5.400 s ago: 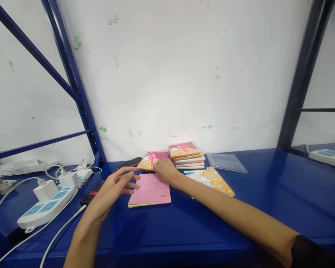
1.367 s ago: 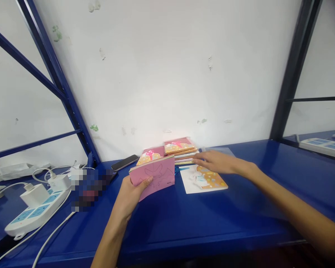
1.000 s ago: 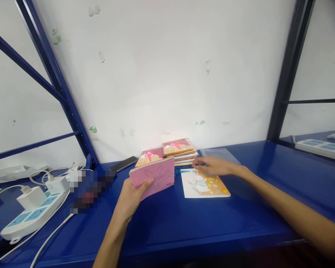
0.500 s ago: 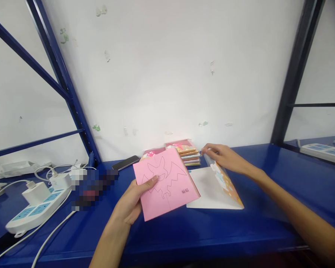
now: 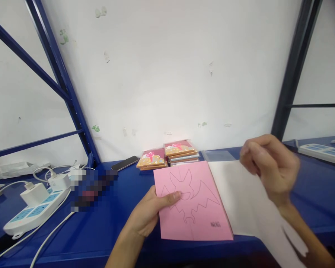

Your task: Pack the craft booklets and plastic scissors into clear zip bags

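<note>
A block of pink paper sheets, its top sheet printed with a bat outline and small characters, is in my left hand. The thumb lies across the front, and the other fingers are hidden behind. Partly behind the block is a folded card cover, its white inside showing. The cover's right flap, with a shaped edge, passes in front of my right forearm. My right hand is curled at the flap's upper edge and slightly blurred; anything between its fingers cannot be made out.
Two stacks of packaged paper sets stand by the wall, with a clear plastic sleeve to their right. A phone lies left of them. A power strip with plugs and white cables occupies the left side. Blue shelf posts frame the table.
The pink block has moved right and down in my left hand. My right hand has swung right and nearer, and the cover's flap has turned outward. The clear sleeve now shows on the table.
</note>
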`<move>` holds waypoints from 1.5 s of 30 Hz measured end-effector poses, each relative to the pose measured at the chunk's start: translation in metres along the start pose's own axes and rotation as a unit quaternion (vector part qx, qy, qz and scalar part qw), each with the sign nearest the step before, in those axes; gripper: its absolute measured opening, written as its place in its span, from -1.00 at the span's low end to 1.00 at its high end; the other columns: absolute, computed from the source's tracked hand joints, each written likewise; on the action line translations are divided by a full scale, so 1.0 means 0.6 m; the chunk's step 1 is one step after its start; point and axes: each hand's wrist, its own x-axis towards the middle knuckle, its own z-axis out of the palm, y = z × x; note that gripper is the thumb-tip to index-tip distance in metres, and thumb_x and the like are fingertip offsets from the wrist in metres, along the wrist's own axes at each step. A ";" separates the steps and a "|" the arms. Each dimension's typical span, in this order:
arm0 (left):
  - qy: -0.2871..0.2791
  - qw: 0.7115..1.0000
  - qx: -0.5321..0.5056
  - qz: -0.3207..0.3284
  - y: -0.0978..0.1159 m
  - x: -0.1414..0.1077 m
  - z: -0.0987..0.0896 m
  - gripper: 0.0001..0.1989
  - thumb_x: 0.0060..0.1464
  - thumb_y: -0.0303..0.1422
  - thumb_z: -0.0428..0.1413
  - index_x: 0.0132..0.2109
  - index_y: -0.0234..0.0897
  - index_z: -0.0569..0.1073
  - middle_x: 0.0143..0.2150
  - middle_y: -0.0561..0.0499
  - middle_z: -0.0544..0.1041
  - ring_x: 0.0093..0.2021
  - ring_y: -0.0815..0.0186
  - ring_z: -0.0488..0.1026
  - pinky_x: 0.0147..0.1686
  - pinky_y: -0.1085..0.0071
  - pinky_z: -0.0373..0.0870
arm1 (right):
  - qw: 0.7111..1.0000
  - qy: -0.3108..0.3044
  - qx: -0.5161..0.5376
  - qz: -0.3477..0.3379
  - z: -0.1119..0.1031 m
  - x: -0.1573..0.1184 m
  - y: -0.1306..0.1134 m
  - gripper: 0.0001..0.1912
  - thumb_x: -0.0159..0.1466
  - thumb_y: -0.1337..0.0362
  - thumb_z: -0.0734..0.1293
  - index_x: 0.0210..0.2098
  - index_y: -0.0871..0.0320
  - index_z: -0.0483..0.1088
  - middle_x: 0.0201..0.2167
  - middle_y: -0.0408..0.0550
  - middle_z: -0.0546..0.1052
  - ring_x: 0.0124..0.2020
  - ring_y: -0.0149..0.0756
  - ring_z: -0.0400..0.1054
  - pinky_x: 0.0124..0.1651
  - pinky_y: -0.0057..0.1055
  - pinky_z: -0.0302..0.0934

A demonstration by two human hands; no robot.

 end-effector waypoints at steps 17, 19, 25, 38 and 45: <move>0.162 0.945 0.227 0.169 0.013 0.009 -0.009 -0.59 0.01 -0.20 0.37 -0.03 -0.32 0.64 0.00 -0.13 0.68 0.01 0.04 0.59 0.01 0.24 0.51 | 0.881 -0.396 -0.065 0.251 -0.025 0.021 0.092 -0.51 0.34 -0.02 0.35 0.20 -0.01 0.35 0.02 0.03 0.57 -0.03 -0.11 0.50 -0.14 -0.27 0.45; 0.158 0.945 0.233 0.167 0.007 0.013 -0.010 -0.61 -0.01 -0.22 0.38 -0.05 -0.33 0.65 -0.05 -0.13 0.69 -0.03 0.06 0.61 -0.01 0.26 0.51 | 0.812 -0.516 -0.028 0.271 -0.032 0.023 0.098 -0.35 0.31 0.00 0.39 0.33 -0.06 0.24 0.17 0.04 0.50 0.17 -0.04 0.40 0.12 -0.15 0.38; 0.146 0.968 0.165 0.122 -0.008 0.023 -0.003 -0.54 -0.07 -0.21 0.40 -0.04 -0.38 0.64 -0.07 -0.19 0.70 -0.11 0.02 0.63 -0.10 0.20 0.56 | 0.756 -0.589 0.050 0.281 -0.036 0.027 0.082 -0.37 0.33 0.08 0.39 0.35 -0.04 0.25 0.20 0.03 0.49 0.22 -0.04 0.38 0.26 -0.07 0.26; 0.265 0.910 0.260 0.185 -0.015 0.027 0.016 -0.09 -0.03 -0.13 0.37 0.35 -0.18 0.11 0.18 -0.23 0.52 0.11 0.00 0.52 0.09 0.18 0.40 | 0.799 -0.530 0.035 0.283 0.022 -0.010 0.083 -0.68 0.29 0.11 0.42 -0.01 0.09 0.54 -0.03 -0.04 0.65 -0.06 -0.09 0.55 0.02 -0.21 0.43; 0.246 0.910 0.265 0.204 -0.011 0.021 0.029 -0.33 0.08 -0.07 0.28 0.24 -0.20 0.28 0.10 -0.17 0.59 0.16 -0.01 0.50 0.17 0.19 0.32 | 0.806 -0.528 -0.015 0.268 0.016 -0.005 0.075 -0.67 0.21 0.01 0.47 -0.14 0.08 0.61 -0.18 -0.07 0.68 -0.18 -0.10 0.55 -0.10 -0.24 0.45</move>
